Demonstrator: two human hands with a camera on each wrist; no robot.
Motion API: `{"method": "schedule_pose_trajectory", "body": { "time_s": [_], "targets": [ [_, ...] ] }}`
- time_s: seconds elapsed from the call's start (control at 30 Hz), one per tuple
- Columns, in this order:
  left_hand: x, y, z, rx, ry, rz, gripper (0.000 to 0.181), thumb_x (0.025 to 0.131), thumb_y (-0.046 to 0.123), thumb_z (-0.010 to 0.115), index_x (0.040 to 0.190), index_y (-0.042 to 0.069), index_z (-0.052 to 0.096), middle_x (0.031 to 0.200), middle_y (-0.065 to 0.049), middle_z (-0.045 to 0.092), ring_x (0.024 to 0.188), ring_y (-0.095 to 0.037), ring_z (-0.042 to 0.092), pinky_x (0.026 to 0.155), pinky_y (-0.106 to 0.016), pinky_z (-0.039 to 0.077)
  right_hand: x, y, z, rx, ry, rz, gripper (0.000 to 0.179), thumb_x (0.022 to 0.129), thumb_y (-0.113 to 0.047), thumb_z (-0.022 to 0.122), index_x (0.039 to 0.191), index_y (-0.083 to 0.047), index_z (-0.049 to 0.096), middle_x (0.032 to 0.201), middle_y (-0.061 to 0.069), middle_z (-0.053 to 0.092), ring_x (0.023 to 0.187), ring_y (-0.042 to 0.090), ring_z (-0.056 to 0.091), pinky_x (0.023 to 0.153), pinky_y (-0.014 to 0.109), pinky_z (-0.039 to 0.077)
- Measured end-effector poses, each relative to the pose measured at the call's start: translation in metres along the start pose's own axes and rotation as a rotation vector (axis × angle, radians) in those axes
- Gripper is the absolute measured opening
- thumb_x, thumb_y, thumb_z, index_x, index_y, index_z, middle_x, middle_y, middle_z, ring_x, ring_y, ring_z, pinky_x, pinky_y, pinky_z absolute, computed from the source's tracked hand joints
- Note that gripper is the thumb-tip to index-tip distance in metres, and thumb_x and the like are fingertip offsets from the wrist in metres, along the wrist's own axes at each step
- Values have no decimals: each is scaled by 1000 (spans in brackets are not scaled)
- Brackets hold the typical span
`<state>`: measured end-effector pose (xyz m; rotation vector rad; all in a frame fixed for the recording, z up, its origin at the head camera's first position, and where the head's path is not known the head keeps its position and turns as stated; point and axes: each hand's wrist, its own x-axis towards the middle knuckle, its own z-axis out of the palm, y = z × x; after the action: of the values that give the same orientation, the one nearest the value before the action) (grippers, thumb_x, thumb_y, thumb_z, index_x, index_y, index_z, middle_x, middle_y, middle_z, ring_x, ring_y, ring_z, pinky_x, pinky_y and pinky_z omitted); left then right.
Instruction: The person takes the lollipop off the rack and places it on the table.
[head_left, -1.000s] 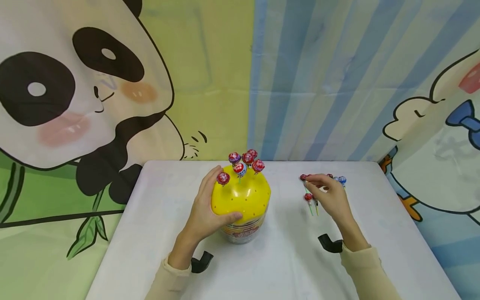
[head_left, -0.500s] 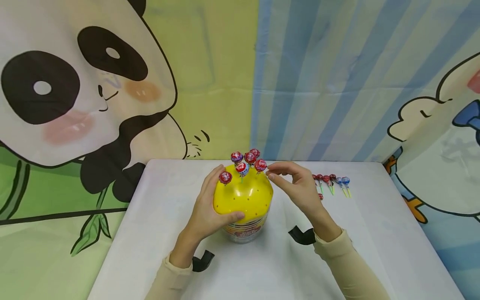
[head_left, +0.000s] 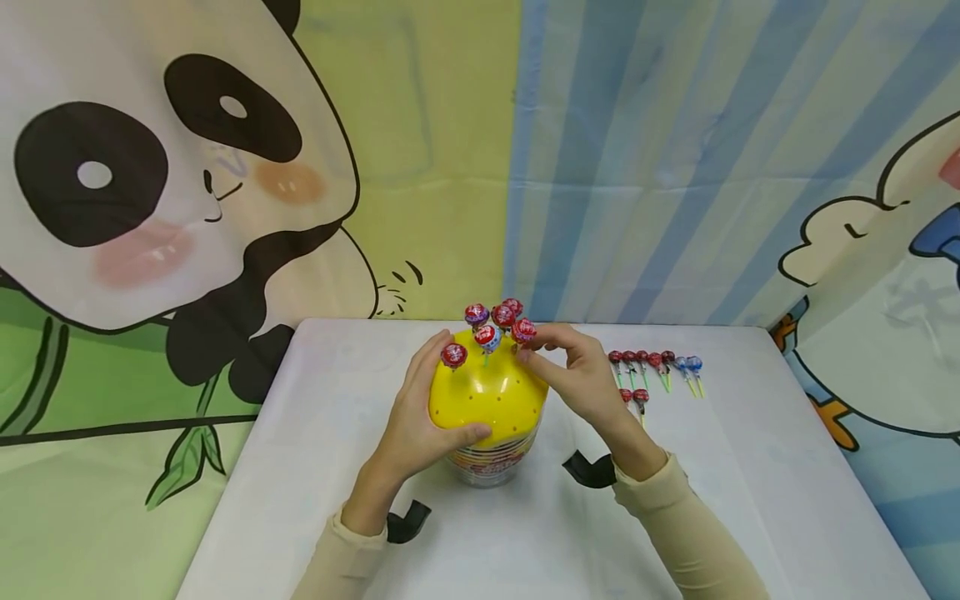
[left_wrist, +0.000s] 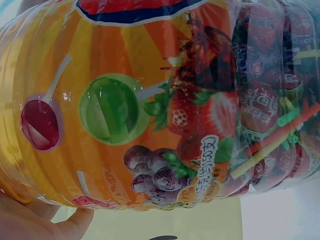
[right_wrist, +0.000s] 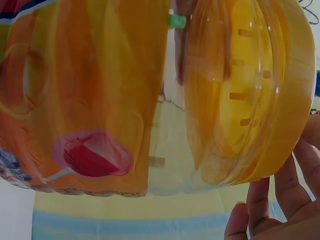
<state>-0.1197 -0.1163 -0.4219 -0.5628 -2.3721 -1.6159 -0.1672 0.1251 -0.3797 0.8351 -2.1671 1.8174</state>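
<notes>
A clear plastic jar (head_left: 483,475) with an orange printed label stands on the table, topped by a domed yellow lid (head_left: 491,396) dotted with small holes. Several red, purple and blue wrapped lollipops (head_left: 477,315) stick up from that lid. My left hand (head_left: 420,408) holds the lid's left side, thumb across its front. At the upper right of the lid, my right hand (head_left: 581,379) pinches a red lollipop (head_left: 523,331) just below its head, thumb and index finger around the stick. In the left wrist view, more lollipops (left_wrist: 265,110) show inside the jar.
To the right, loose lollipops (head_left: 656,360) lie in a row on the white table (head_left: 480,550), with two more red ones (head_left: 641,397) in front of them. Behind the table hangs a cloth backdrop (head_left: 435,208) printed with a panda.
My right hand has moved left from the loose lollipops on the table to the lid, and its fingertips have closed in on the red lollipop. My left hand keeps its hold on the lid.
</notes>
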Motion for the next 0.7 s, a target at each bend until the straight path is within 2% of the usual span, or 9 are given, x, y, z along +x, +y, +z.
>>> {"method": "schedule_pose_trajectory", "body": {
  "time_s": [0.17, 0.47, 0.6, 0.7],
  "targets": [
    [0, -1, 1, 10, -1, 0, 105, 73, 46, 88, 158, 29, 29, 161, 11, 22, 137, -15, 39, 105, -46, 44, -1, -1, 1, -8, 15, -7, 21, 90, 4, 69, 109, -4, 74, 101, 6, 70, 98, 23, 57, 90, 38, 43],
    [1, -1, 3, 14, 6, 10, 105, 72, 46, 88, 157, 31, 29, 160, 13, 22, 136, -16, 41, 104, -46, 46, -2, -7, -5, -21, 81, -74, 18, 90, 10, 67, 104, -1, 72, 98, 10, 69, 95, 23, 57, 92, 36, 47],
    [1, 0, 3, 25, 12, 7, 105, 72, 46, 88, 157, 31, 29, 160, 13, 22, 137, -17, 40, 104, -49, 45, -6, -10, -16, -87, 126, -60, 20, 88, 13, 67, 103, 2, 72, 98, 15, 70, 91, 19, 57, 85, 32, 47],
    [0, 2, 2, 34, 19, 6, 105, 71, 47, 88, 158, 30, 29, 161, 12, 22, 138, -17, 38, 104, -50, 44, -11, -15, -27, -157, 168, -20, 16, 88, 12, 68, 102, 5, 71, 98, 16, 69, 87, 14, 57, 74, 26, 47]
  ]
}}
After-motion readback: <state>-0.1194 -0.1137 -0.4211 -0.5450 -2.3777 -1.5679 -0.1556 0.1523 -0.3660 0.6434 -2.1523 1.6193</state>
